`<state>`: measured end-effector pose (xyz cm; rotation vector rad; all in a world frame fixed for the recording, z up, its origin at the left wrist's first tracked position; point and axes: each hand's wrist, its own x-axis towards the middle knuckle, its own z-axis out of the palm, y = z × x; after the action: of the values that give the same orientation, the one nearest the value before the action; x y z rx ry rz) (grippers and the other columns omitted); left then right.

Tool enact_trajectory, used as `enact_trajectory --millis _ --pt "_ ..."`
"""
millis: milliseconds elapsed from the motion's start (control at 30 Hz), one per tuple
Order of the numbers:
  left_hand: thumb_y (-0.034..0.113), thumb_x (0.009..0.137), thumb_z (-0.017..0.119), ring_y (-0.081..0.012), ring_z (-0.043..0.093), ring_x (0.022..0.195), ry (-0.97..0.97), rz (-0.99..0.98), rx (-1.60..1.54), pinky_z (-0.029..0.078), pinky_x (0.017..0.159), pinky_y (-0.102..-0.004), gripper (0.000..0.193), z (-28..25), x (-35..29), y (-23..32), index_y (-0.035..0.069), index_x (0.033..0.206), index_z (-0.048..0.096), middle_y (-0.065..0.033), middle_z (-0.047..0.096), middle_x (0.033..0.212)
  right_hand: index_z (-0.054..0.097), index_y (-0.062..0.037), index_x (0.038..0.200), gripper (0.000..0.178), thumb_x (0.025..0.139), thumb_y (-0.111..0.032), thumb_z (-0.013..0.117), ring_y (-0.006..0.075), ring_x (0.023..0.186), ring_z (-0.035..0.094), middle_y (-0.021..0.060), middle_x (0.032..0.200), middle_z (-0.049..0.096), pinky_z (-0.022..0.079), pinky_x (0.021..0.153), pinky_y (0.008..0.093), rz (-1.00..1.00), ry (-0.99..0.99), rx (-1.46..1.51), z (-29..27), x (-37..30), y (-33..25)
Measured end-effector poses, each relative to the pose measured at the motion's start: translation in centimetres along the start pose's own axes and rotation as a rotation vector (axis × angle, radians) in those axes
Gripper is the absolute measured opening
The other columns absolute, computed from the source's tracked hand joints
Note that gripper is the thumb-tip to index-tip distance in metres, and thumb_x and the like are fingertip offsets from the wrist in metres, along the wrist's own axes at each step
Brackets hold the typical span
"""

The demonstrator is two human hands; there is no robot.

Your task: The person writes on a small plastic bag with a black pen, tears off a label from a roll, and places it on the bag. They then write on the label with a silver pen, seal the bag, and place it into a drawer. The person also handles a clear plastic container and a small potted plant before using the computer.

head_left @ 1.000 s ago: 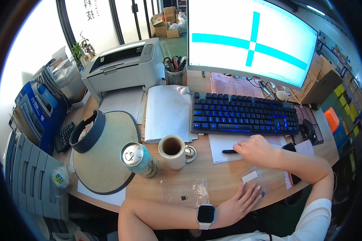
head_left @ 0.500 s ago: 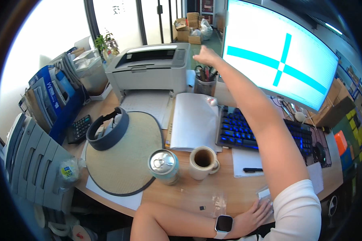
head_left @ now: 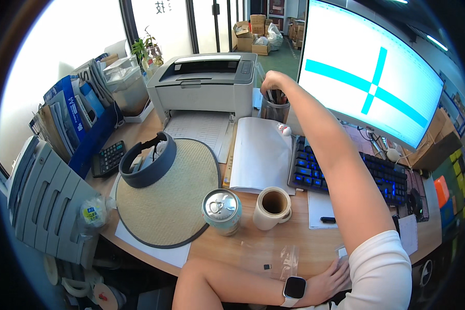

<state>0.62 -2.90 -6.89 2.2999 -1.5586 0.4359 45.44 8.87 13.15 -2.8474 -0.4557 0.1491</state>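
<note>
Office counter [head_left: 300,233] of light wood is shown, with a lit monitor [head_left: 341,44] at the back right and a grey printer [head_left: 201,93] at the back left. Right arm is stretched across the keyboard [head_left: 307,168]; right hand [head_left: 276,81] is placed over the mouth of the pen holder [head_left: 275,112], among the tops of the pens [head_left: 280,98]. Fingers are bent and mostly hidden; whether anything is held in that grip cannot be told. Pen holder is stood upright between printer and monitor. Left hand [head_left: 335,280] is laid palm down near the front edge, fingers extended, partly covered by the right sleeve; that grip is relaxed open. Small white piece [head_left: 342,252] is seen just beyond its fingertips. Smartwatch [head_left: 294,288] is worn on the left wrist. Small black card [head_left: 267,267] is seen at a clear bag [head_left: 288,261]. Black pen [head_left: 328,220] is left on white paper [head_left: 319,204]. Can [head_left: 225,226] and mug [head_left: 266,219] are stood side by side, near the straw visor [head_left: 181,212].
</note>
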Motion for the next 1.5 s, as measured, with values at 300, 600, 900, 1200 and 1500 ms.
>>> enact_trajectory --millis 300,600,900,1200,1500 --pt "0.023 0.088 0.039 -0.0373 0.035 0.126 -0.197 0.079 0.012 0.026 0.103 -0.0553 0.051 -4.6 0.0 -0.8 -0.005 0.13 0.039 -0.0238 0.039 0.134 0.062 -0.0064 0.104 0.057 0.051 -0.019 0.081 0.0252 0.096 0.062 0.0134 0.103 0.065 0.05 0.083 0.0338 -0.129 0.187 0.138 0.7 1.7 2.3" --pt "0.022 0.087 0.041 -0.0363 0.036 0.126 -0.21 0.036 0.113 0.027 0.103 -0.0542 0.051 -4.5 0.1 -0.3 -0.002 0.132 0.038 -0.0217 0.038 0.136 0.05 -0.0071 0.117 0.075 0.052 -0.017 0.086 0.0174 0.083 0.061 0.0075 0.09 0.062 0.049 0.075 0.0312 -0.23 0.736 0.515 -1.1 2.1 0.6" --pt "0.021 0.087 0.041 -0.0372 0.037 0.125 -0.136 0.046 0.042 0.028 0.102 -0.0553 0.052 -4.0 -0.1 -0.7 -0.005 0.132 0.037 -0.0232 0.038 0.135 0.046 -0.0014 0.114 0.061 0.063 -0.006 0.078 0.0154 0.075 0.061 0.0061 0.079 0.061 0.049 0.07 0.0298 -0.464 0.879 0.805 -4.4 2.5 0.0" --pt "0.021 0.086 0.041 -0.0339 0.036 0.127 -0.04 0.059 0.04 0.023 0.105 -0.0544 0.049 -3.5 -0.2 -0.6 -0.003 0.129 0.039 -0.0203 0.041 0.134 0.05 -0.0085 0.106 0.035 0.079 -0.017 0.07 0.0128 0.076 0.06 0.0045 0.084 0.062 0.049 0.065 0.0264 -0.995 0.785 1.313 -13.4 -6.0 0.8" --pt "0.032 0.079 0.061 -0.0328 0.04 0.122 0.034 -0.102 -0.396 0.028 0.105 -0.0467 0.065 -5.7 0.2 -1.7 -0.002 0.129 0.038 -0.0186 0.043 0.13 0.046 -0.0065 0.114 0.026 0.093 -0.021 0.05 0.0078 0.059 0.049 0.0032 0.088 0.053 0.039 0.046 0.0194 -0.489 0.049 1.56 -1.6 -34.1 9.9"
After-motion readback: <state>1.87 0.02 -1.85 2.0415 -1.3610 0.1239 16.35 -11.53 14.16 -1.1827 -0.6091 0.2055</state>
